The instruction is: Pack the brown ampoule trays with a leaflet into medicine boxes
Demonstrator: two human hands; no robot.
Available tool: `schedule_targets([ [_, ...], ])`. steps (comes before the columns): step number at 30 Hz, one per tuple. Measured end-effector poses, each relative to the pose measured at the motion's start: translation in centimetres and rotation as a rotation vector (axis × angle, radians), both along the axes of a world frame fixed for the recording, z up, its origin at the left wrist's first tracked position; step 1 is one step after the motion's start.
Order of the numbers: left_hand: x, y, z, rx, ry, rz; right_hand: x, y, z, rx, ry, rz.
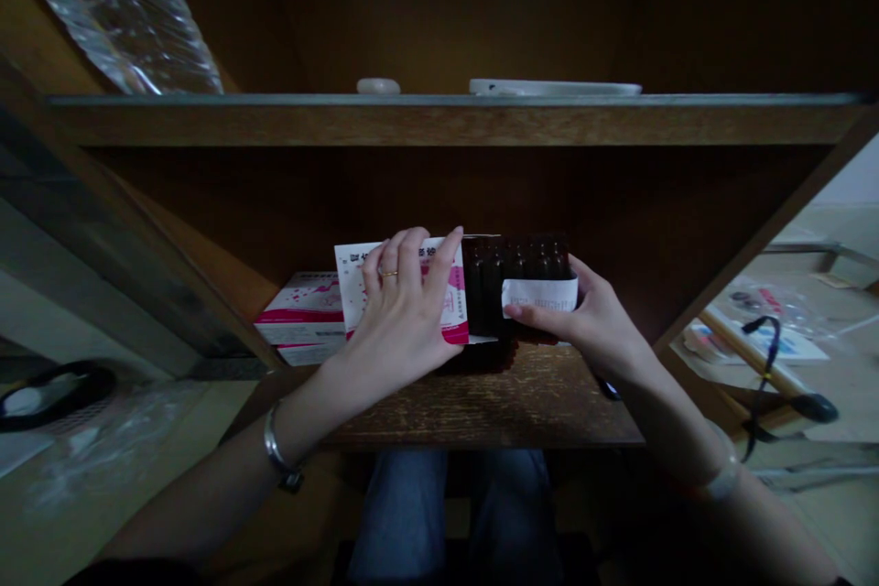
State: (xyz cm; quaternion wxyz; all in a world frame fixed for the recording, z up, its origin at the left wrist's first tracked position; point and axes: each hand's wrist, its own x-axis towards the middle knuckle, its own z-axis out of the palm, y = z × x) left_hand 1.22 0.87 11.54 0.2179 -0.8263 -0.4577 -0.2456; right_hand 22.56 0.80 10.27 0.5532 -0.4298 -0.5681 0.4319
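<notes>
Gripping with both hands: left hand [402, 316] lies flat-fingered over the front of a white-and-pink box [453, 293], fingers spread and curled at its top edge, ring on one finger, bracelet at the wrist. Right hand [594, 316] is closed round the end of a dark vial tray [515, 279], thumb pressing a white leaflet [539, 293] against its side. Tray sticks out of the box's right end; how far in it sits, can't tell. Both sit on the lower shelf [481, 403], near the front edge, about mid-width. Second pink box [302, 316] lies flat just left, behind the first. Upper shelf [453, 119] carries a white plate [553, 88] and a small pale disc [378, 86]. Knees in jeans below.
</notes>
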Motion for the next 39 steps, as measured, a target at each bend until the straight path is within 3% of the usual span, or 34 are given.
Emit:
schedule_targets([
  [6,0.2,-0.2,-0.6,-0.010,0.021,-0.051,-0.4,-0.2,0.0,-0.033,0.006,0.069],
  [13,0.2,-0.7,-0.6,-0.048,-0.079,-0.054,-0.3,0.9,-0.5,-0.173,0.164,0.149],
  [19,0.5,-1.2,-0.7,0.017,-0.084,-0.059,-0.9,0.6,-0.8,-0.209,0.185,0.176],
  [34,1.7,-1.8,-0.9,0.046,-0.100,-0.044,-2.0,-0.3,-1.8,-0.034,0.042,0.143],
  [39,2.1,-1.7,-1.1,0.021,-0.121,-0.040,-2.3,-0.2,-2.4,0.028,0.070,0.050],
])
